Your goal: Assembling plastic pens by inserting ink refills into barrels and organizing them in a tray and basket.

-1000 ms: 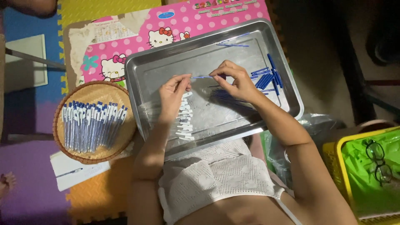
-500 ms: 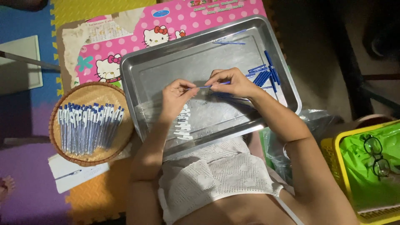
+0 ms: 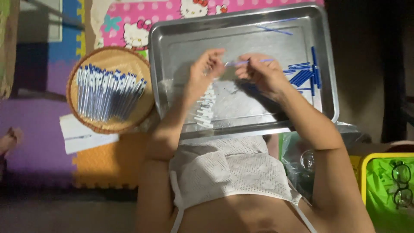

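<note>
While your left hand and right hand each pinch an end of the thin blue refill above the steel tray, keep it level and push straight.

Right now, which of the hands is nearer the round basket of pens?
Left. The left hand is over the tray, just right of the basket; the right hand is farther right, mid-tray.

Occlusions / cutoffs
Tray near rim hidden by forearms; right hand fingers blur over thin blue rod; yellow bin cropped at right edge.
</note>
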